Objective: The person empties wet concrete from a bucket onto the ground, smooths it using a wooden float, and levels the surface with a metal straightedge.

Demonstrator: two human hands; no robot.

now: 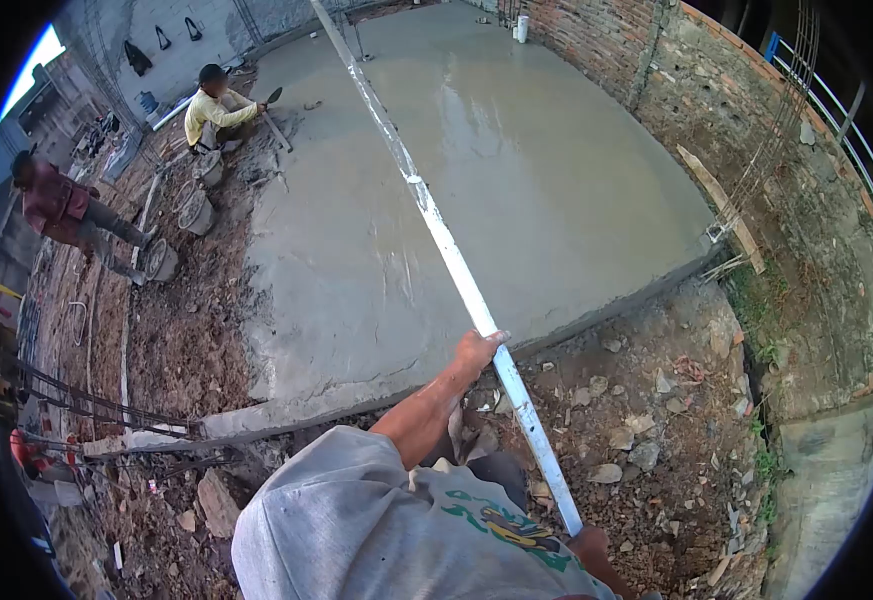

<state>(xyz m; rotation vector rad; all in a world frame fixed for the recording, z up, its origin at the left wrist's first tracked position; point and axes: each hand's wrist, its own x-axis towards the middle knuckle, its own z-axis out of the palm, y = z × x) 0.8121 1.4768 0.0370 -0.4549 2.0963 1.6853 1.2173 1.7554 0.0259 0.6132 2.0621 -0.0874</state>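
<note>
A long, straight white pole (461, 270), smeared with grey cement along its upper half, slants from the top edge down to the lower right. My left hand (481, 348) is closed around its lower part, with the arm stretched forward. Close to its bottom end, my right hand (588, 545) grips the pole and is partly hidden by my shirt. Beneath the pole lies a wide slab of wet grey concrete (556, 200), smooth and shiny, with a raised front edge just past my left hand. The pole's far end is out of view.
A person in yellow (218, 110) squats at the slab's left edge, holding a trowel (274, 96). Another person (56, 205) stands by several buckets (161, 260). Rubble (644, 456) covers the ground before me. A brick wall (596, 45) and a wooden plank (721, 205) border the right.
</note>
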